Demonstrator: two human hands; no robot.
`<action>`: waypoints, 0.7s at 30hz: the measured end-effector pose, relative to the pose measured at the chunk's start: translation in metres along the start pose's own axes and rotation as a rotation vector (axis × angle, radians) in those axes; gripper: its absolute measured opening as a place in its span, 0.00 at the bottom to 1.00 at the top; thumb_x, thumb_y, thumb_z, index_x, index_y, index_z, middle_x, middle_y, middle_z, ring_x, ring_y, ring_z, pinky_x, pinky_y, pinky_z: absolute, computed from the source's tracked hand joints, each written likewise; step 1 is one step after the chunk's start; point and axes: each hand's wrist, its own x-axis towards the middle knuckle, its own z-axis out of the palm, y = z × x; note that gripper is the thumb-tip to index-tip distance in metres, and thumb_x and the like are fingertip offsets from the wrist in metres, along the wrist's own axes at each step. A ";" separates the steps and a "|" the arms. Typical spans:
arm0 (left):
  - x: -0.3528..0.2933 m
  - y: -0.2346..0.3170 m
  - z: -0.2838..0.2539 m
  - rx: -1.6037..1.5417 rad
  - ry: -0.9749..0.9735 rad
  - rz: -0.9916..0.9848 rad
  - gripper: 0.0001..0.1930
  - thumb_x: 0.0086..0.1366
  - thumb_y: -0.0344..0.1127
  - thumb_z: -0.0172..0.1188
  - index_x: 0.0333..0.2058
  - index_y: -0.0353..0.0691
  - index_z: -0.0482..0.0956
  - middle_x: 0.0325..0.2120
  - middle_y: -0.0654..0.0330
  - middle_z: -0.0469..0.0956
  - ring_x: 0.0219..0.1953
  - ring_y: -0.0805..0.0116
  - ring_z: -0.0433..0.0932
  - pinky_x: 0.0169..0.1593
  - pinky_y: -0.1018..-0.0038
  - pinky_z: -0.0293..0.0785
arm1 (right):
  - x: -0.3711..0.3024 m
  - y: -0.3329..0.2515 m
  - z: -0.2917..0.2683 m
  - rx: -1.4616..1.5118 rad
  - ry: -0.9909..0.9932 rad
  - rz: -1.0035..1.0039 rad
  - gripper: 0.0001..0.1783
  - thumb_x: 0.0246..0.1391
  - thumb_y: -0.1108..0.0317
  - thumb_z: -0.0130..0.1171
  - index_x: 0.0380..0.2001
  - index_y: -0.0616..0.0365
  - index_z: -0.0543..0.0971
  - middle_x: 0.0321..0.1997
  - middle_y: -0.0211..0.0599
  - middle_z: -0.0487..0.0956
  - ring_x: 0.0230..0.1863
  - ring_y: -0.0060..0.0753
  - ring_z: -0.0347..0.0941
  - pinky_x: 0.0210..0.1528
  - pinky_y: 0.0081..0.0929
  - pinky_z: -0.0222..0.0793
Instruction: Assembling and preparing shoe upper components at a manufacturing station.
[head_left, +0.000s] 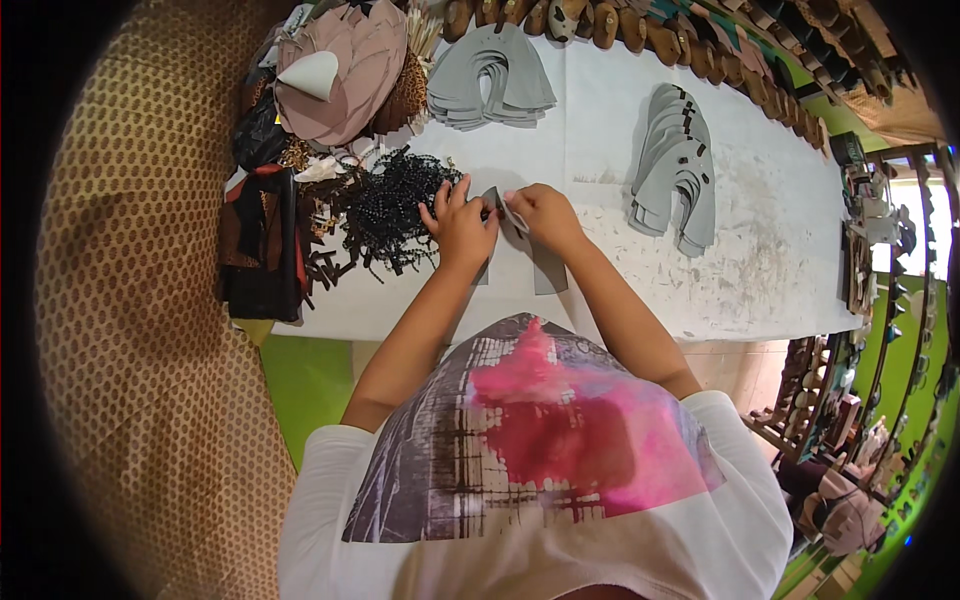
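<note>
A grey U-shaped shoe upper piece (549, 272) is between my hands at the middle of the table, its two legs hanging toward me. My left hand (463, 232) holds its left side near the top, thumb side against it, with the other fingers spread. On the opposite side, my right hand (546, 217) pinches the folded top edge. Just left of my left hand lies a tangled heap of black beaded trim (395, 210). Beyond my hands sits a stack of similar grey uppers (490, 85). Another fanned stack (672, 165), with small dark pieces on it, lies to the right.
Dusty-pink cut pieces (345, 70) are piled at the far left, a white piece (310, 75) on top. A black-and-red box (262, 245) stands at the left edge. Brown shoe lasts (630, 30) line the far edge of the white-covered table (610, 290). Shelves (905, 230) stand right.
</note>
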 end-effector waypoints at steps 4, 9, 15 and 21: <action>0.002 0.001 -0.006 0.028 -0.006 0.012 0.05 0.50 0.39 0.61 0.25 0.47 0.79 0.55 0.61 0.64 0.61 0.52 0.52 0.58 0.39 0.35 | 0.007 -0.005 -0.022 0.298 -0.261 0.451 0.22 0.43 0.49 0.57 0.28 0.60 0.81 0.26 0.48 0.78 0.32 0.47 0.74 0.36 0.35 0.68; 0.011 0.002 -0.010 0.056 -0.048 0.054 0.04 0.49 0.39 0.61 0.23 0.49 0.80 0.55 0.61 0.64 0.61 0.49 0.50 0.57 0.37 0.34 | 0.009 0.009 -0.017 0.074 -0.378 0.241 0.26 0.37 0.47 0.61 0.32 0.61 0.80 0.28 0.50 0.78 0.34 0.48 0.75 0.38 0.35 0.68; 0.015 -0.008 -0.011 -0.009 -0.042 0.063 0.03 0.48 0.39 0.62 0.23 0.50 0.80 0.55 0.61 0.65 0.62 0.46 0.49 0.57 0.36 0.34 | 0.011 0.013 -0.006 0.000 -0.307 0.283 0.23 0.37 0.52 0.61 0.33 0.59 0.79 0.33 0.50 0.78 0.38 0.49 0.74 0.41 0.38 0.68; 0.015 -0.001 -0.009 -0.014 -0.065 0.002 0.04 0.47 0.39 0.63 0.21 0.49 0.79 0.55 0.60 0.65 0.62 0.46 0.49 0.57 0.35 0.33 | 0.012 0.015 -0.004 -0.005 -0.274 0.255 0.20 0.39 0.54 0.61 0.31 0.59 0.79 0.26 0.47 0.78 0.30 0.45 0.74 0.35 0.34 0.67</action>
